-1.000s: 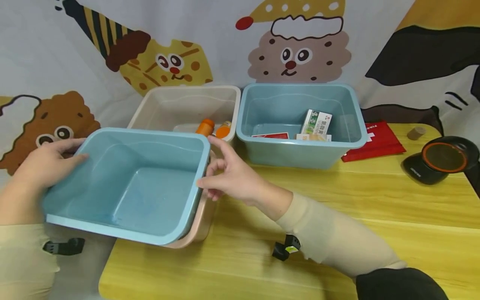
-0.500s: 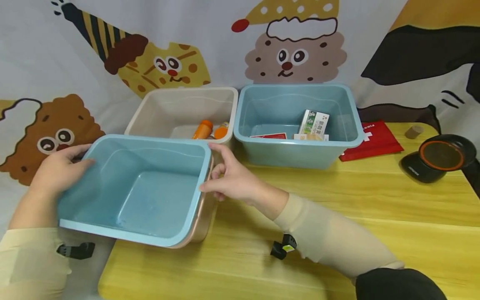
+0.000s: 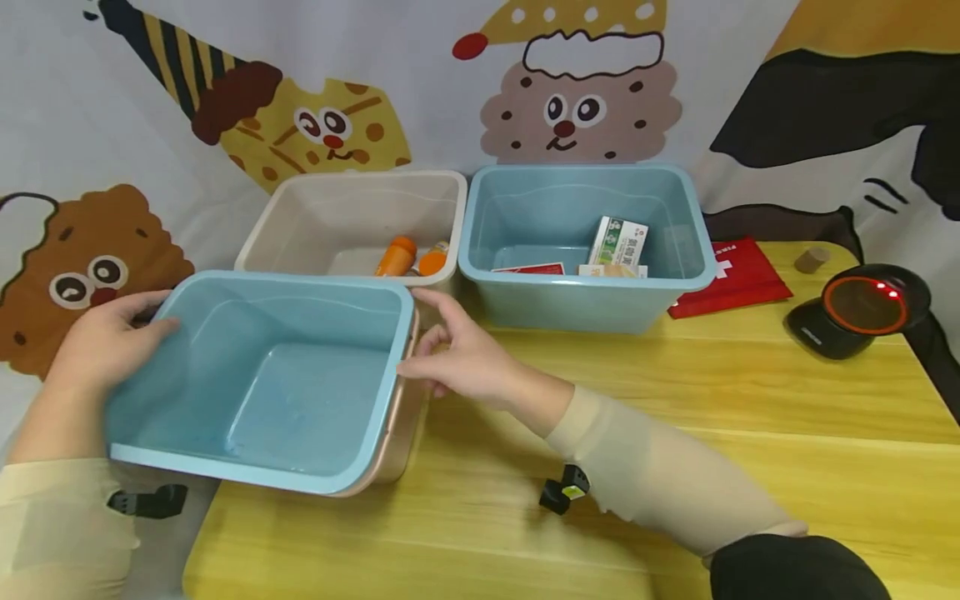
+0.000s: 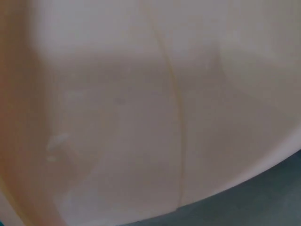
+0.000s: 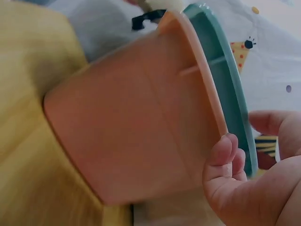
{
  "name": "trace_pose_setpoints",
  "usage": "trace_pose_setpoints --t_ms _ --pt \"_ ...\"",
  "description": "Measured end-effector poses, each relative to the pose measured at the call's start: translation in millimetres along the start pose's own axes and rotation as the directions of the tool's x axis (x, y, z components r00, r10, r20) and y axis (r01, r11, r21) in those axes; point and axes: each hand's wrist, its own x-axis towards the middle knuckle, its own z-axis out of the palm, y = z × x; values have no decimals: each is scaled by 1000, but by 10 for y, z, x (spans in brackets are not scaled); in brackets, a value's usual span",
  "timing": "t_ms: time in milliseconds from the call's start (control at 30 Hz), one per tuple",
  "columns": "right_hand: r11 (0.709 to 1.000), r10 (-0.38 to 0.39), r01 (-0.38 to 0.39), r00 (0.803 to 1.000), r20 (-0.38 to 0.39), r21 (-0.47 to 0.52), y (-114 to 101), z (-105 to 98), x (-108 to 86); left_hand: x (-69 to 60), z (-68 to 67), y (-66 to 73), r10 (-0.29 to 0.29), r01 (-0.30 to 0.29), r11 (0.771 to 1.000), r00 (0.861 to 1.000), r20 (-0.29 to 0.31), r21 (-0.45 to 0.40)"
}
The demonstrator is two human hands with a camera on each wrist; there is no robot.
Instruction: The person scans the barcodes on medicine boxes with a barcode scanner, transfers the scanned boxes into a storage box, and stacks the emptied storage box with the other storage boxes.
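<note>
A light-blue plastic bin [image 3: 213, 468] sits nested inside a pink bin [image 3: 396, 429] at the table's left edge. My left hand [image 3: 112, 340] grips the stack's left rim, thumb over the blue edge, its other fingers mostly hidden. At the right rim, my right hand [image 3: 472, 358] pinches both bins. The right wrist view shows its fingers [image 5: 221, 155] curled under the pink rim and the thumb against the blue one. The pink bin's base [image 5: 75, 155] appears to be on the tabletop in that view. Only a pinkish bin wall [image 4: 122, 117] fills the left wrist view.
Behind stand a beige bin [image 3: 258, 237] with orange bottles [image 3: 397, 256] and a second blue bin [image 3: 585, 292] holding medicine boxes [image 3: 620, 242]. Further right are a red first-aid pouch [image 3: 738, 279], a small cork-like cylinder [image 3: 812, 260] and a black scanner-like device [image 3: 858, 308].
The blue bin has settled closer into line with the pink one, and its left side has shifted right with my left hand. Red lights now show on the black device. The head view has shifted slightly.
</note>
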Motion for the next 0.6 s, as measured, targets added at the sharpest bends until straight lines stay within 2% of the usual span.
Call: trace_pose_setpoints --t_ms 100,200,267,367,400,433,467,533,600 --pt "999 -18 17 1000 -6 -46 -1 -210 -82 -79 -35 107 71 -71 997 997 -8 42" --pt "994 -63 62 998 -5 -95 -40 -522 -232 -256 -138 389 191 -187 979 981 -44 78" --pt "989 -87 86 996 -7 -123 -82 -757 -374 -433 -219 677 285 -277 957 954 -91 90" --pt "972 -126 118 991 -32 -201 -119 -1083 -591 -725 -292 1116 429 -414 903 884 -185 116" --pt "965 -139 126 989 -41 -229 -128 -1183 -668 -795 -286 1223 482 -467 876 848 -220 118" --pt "956 -154 134 987 -55 -260 -133 -1276 -745 -843 -261 1292 538 -524 842 803 -257 128" --pt "944 -170 141 983 -71 -299 -134 -1360 -821 -843 -190 1315 596 -589 798 742 -306 128" --pt "916 -201 148 974 -108 -373 -127 -1505 -963 -722 40 1269 703 -743 664 584 -406 83" --pt "889 -227 146 963 -142 -435 -106 -1618 -1091 -670 335 1250 781 -869 492 410 -471 59"
